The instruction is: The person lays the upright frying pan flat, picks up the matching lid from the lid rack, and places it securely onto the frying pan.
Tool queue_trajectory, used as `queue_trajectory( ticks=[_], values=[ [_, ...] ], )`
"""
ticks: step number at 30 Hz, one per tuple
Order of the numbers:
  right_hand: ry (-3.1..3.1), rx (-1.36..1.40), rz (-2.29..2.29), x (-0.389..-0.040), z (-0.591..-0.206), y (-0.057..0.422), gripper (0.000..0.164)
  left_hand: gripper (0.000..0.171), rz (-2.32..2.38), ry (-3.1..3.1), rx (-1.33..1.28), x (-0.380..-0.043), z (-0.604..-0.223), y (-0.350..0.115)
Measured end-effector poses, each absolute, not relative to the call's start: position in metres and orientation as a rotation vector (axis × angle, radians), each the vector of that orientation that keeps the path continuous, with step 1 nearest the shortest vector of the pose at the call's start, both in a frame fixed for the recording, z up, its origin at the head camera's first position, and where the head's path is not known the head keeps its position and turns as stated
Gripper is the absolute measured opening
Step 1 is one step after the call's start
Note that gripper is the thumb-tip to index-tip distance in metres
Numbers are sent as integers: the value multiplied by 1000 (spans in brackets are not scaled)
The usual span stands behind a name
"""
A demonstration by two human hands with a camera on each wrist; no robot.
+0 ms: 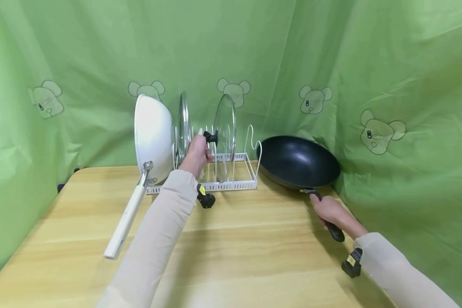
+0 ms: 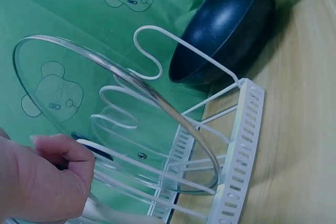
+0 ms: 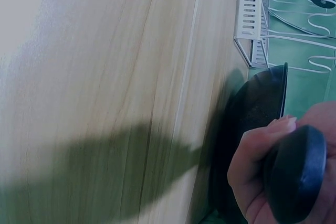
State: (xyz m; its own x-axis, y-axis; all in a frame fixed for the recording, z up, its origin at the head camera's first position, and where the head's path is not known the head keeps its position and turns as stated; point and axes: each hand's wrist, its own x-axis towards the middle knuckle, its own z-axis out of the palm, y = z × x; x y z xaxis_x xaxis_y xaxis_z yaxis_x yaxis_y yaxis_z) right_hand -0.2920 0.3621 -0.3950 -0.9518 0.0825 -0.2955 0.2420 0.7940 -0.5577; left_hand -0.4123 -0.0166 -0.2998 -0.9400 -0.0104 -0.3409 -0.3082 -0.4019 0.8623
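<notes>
So, table (image 1: pixel 235 256) roomy before rack (image 1: pixel 235 185), green curtain (image 1: pixel 269 51) behind; right hand (image 1: pixel 328 210) grips pan (image 1: pixel 298 161) near edge; left hand (image 1: pixel 196 153) by lid (image 1: pixel 226 147), grip unclear.

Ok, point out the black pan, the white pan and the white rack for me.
Black pan (image 1: pixel 300 160): head view, on the inside of its bowl.
White pan (image 1: pixel 155 137): head view, on the outer side of its bowl.
White rack (image 2: pixel 241 153): left wrist view, on a slotted base rail.
</notes>
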Motion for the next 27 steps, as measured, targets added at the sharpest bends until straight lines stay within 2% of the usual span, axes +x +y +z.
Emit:
queue_trajectory(
  ticks=[6, 21, 27],
  values=[
    [2742, 266, -910, -294, -397, 361, 70, 39, 2524, 1508, -499, -414, -305, -13],
    [2728, 280, -912, -297, -400, 362, 69, 49, 2551, 1414, -519, -411, -305, -15],
    [2745, 277, -895, -297, -402, 363, 68, 45, 2559, 1368, -509, -412, -307, -15]
  ],
)
